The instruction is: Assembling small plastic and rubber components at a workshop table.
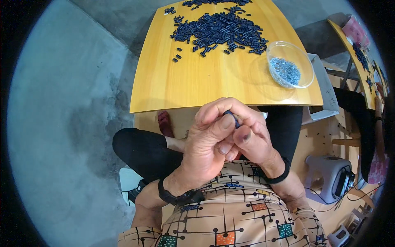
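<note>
My left hand [205, 142] and my right hand [253, 136] come together in front of my chest, just off the near edge of the wooden table [173, 92]. Between their fingertips is a small dark piece [233, 117], mostly covered by the thumbs. Both hands are closed on it. It has the same dark colour as the small black cylindrical parts [224, 31] heaped across the far half of the table. At the table's right, a clear plastic tub [306, 78] holds many tiny shiny metal pieces [284, 71].
A few loose black parts [177, 57] lie apart from the heap. Beside the table's right edge stands a grey box [323, 88]. Farther right are a plastic stool [329, 175], cables, and a second table [362, 57] where another person's arm [379, 123] shows.
</note>
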`<state>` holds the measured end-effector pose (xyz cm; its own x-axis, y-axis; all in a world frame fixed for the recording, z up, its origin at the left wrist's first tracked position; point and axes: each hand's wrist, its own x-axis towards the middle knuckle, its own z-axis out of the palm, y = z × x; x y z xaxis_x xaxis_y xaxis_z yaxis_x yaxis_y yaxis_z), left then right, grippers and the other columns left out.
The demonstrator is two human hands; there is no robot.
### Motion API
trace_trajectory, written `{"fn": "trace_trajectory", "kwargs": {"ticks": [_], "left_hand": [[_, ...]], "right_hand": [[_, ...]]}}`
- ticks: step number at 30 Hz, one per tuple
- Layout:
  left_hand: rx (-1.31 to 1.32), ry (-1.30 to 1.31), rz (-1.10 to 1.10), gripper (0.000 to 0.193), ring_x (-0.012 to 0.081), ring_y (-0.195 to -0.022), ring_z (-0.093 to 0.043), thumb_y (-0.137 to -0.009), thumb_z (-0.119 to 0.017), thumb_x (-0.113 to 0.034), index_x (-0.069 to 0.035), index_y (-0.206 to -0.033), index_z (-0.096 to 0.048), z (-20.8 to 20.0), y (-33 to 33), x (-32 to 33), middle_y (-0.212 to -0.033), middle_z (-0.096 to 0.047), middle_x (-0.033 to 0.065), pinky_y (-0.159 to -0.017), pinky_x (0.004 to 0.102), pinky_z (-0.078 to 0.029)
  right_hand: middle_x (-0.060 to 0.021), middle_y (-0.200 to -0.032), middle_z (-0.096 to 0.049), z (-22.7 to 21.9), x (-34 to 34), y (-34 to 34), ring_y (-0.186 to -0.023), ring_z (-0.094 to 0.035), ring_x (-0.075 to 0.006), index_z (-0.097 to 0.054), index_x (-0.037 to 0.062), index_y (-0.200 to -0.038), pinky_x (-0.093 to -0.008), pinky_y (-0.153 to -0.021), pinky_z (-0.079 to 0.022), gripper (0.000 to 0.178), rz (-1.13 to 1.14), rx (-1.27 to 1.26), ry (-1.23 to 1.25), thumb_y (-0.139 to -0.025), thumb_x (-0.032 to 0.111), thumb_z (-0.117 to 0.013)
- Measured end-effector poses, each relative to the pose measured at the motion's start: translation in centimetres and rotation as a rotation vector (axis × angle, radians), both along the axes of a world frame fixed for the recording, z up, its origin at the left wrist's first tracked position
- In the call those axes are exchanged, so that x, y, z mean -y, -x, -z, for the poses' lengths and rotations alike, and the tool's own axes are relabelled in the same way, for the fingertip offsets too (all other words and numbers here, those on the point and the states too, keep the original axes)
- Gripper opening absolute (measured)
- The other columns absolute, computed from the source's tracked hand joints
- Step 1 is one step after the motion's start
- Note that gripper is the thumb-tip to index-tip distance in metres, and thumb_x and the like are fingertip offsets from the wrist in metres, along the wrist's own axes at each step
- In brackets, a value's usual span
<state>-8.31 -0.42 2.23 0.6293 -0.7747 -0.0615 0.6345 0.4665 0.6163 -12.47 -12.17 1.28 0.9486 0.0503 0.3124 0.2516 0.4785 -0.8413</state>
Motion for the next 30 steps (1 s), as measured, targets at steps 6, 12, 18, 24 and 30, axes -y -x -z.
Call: {"fn": "trace_trajectory", "kwargs": {"ticks": [6, 12, 18, 24, 30], "left_hand": [[-0.032, -0.036, 0.007, 0.012, 0.0044, -0.047, -0.040, -0.086, -0.057, -0.017, -0.008, -0.092, -0.052, -0.4, 0.5, 0.2, -0.070, -0.053, 0.0000, -0.039, 0.0195, -0.034], [-0.200, -0.017, 0.028, 0.007, 0.0058, -0.049, -0.041, -0.086, -0.056, -0.015, -0.011, -0.085, -0.051, 0.0, 1.1, 0.2, -0.064, -0.046, -0.0045, -0.040, 0.0224, -0.035], [-0.200, -0.023, 0.011, 0.009, 0.0054, -0.049, -0.040, -0.086, -0.057, -0.016, -0.011, -0.079, -0.053, 0.2, 1.5, 0.5, -0.062, -0.043, -0.0057, -0.041, 0.0233, -0.035], [-0.094, -0.115, -0.037, 0.009, -0.0006, -0.048, -0.036, -0.084, -0.058, -0.019, -0.016, -0.079, -0.051, -0.2, 2.3, 0.8, -0.064, -0.044, -0.0102, -0.039, 0.0168, -0.031], [-0.136, -0.137, -0.036, 0.011, -0.0013, -0.052, -0.037, -0.084, -0.059, -0.022, -0.018, -0.079, -0.050, 0.2, 2.9, 0.9, -0.064, -0.041, -0.0110, -0.043, 0.0160, -0.032]], "right_hand": [[-0.0072, -0.094, -0.056, 0.5, 0.4, 0.1, -0.065, -0.057, -0.0056, -0.053, -0.0007, -0.102, -0.0149, -0.054, -0.048, 0.048, -0.057, -0.036, -0.017, -0.085, 0.044, -0.053], [-0.0083, -0.096, -0.057, 1.4, -0.1, -0.3, -0.070, -0.056, -0.0064, -0.056, -0.0001, -0.094, -0.0142, -0.056, -0.045, 0.046, 0.038, 0.075, -0.034, -0.085, 0.045, -0.052], [-0.0082, -0.088, -0.058, 1.4, -0.5, 0.1, -0.074, -0.055, -0.0091, -0.057, -0.0007, -0.086, -0.0183, -0.062, -0.043, 0.039, 0.192, 0.126, -0.001, -0.086, 0.038, -0.051], [-0.0075, -0.085, -0.058, 1.4, -0.6, 0.4, -0.073, -0.053, -0.0099, -0.057, -0.0003, -0.085, -0.0185, -0.063, -0.043, 0.036, 0.175, 0.078, -0.021, -0.088, 0.034, -0.049], [-0.0171, -0.076, -0.055, 1.6, -0.8, 0.8, -0.076, -0.054, -0.0258, -0.053, -0.0045, -0.075, -0.0368, -0.076, -0.043, 0.043, 0.259, 0.054, 0.003, -0.087, 0.036, -0.045]]}}
